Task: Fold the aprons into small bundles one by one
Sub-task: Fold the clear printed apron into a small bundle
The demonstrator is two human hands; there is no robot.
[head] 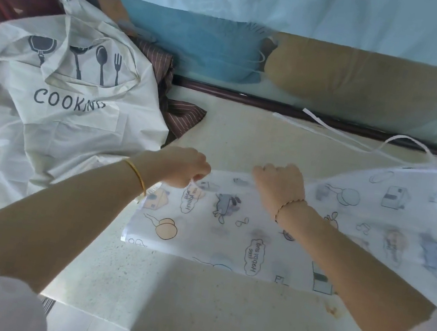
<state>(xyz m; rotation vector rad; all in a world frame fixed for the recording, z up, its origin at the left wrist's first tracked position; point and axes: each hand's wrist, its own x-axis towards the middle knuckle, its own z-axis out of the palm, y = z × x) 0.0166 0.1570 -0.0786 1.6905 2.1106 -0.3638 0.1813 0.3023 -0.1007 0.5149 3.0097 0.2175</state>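
**Both hands on the far edge of the printed apron**

Head view: the printed apron (229, 233), thin white cloth with cartoon drawings, lies flat on the pale surface (190, 290), from its middle out to its right edge. Its long axis runs left to right. The short left end sits under the left forearm, and the shaped bib end reaches the right edge, with the white ties (406, 142) trailing on towards the far right corner.

The left hand (185, 167) is curled and pinches the apron's far edge close to that left end. The right hand (280, 184) is also curled, its fingers closed on the same far edge about midway along. From both grips the cloth spreads back towards the person, and a long stretch of it runs on to the right, beyond the right hand. The cloth looks doubled lengthwise, judging by the print showing through.

The next fold likely turns on this: drawing the far edge towards the near edge narrows the strip, while the left hand is better placed to carry the short end rightward.

The cream COOKING apron (65, 139) lies unfolded at the left edge, over a brown striped cloth (179, 115), and awaits its turn.
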